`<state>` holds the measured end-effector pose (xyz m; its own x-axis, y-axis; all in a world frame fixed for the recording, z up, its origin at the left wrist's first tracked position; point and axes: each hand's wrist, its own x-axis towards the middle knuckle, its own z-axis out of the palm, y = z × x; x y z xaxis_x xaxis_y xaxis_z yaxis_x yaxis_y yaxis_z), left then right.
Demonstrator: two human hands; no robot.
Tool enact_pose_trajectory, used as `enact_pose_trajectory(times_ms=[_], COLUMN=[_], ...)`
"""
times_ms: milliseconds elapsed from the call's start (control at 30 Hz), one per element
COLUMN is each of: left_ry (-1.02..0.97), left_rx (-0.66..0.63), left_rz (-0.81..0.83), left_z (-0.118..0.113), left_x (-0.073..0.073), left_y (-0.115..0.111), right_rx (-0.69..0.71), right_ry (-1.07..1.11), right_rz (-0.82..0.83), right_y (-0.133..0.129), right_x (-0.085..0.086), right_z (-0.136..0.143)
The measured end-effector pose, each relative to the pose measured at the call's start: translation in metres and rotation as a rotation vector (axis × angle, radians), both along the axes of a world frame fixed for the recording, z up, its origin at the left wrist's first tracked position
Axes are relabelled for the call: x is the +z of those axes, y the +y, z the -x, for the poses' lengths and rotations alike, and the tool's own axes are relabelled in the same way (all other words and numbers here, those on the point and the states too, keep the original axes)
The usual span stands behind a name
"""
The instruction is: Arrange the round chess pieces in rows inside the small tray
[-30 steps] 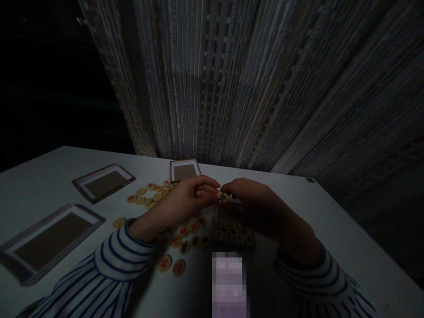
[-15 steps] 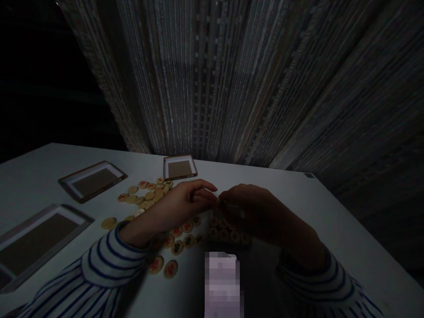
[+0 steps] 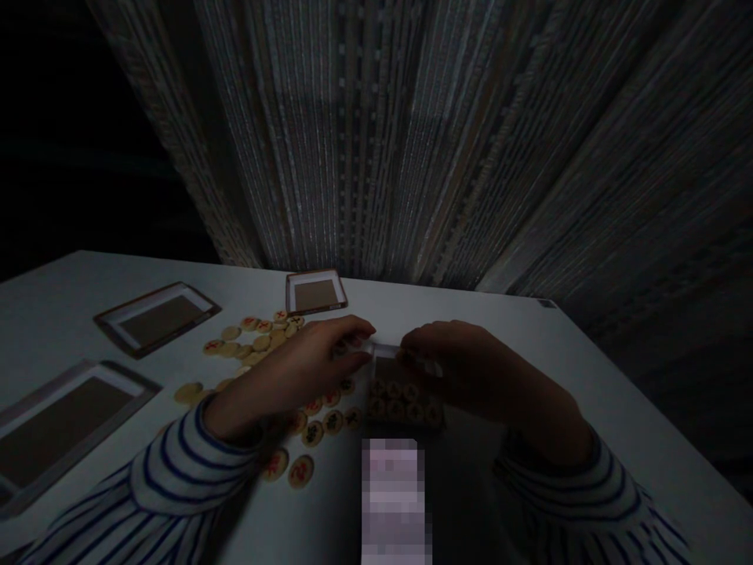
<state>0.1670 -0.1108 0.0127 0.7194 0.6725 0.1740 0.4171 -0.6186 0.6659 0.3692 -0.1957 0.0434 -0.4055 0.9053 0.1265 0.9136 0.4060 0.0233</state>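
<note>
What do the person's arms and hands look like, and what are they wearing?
Both arms have long white sleeves with dark blue stripes, gathered near the wrists. The left hand and right hand are bare, with no gloves on the fingers.

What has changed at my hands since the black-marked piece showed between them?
The left hand and right hand have moved apart, baring more of the near tray's floor. The black-marked piece no longer shows; whether the right fingers hold it, I cannot tell. The visible rows of pieces, the loose pieces and the far tray stayed put.
</note>
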Motion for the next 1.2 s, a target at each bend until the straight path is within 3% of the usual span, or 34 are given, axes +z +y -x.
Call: enact_pose_trajectory(times_ms=[367, 667, 967, 1200], left_ry=[0.110, 0.159, 0.182, 0.166], left_rx=[0.009, -0.012, -0.027, -0.051], left_rz=[-0.105, -0.126, -0.057, -0.128], left_z=[0.000, -0.002, 0.001, 0.002], left_x=[0.003, 0.002, -0.002, -0.008], left_y=[-0.003, -0.005, -0.003, -0.001], right_rx=[-0.119, -0.120, -0.191, -0.178], right_ry=[0.038, -0.010, -0.111, -0.166], right_rz=[0.228, 0.254, 0.314, 0.336], right_y=[-0.003, -0.006, -0.005, -0.002], right_x=[-0.001, 0.001, -0.006, -0.017], right_z=[-0.007, -0.010, -0.011, -0.010])
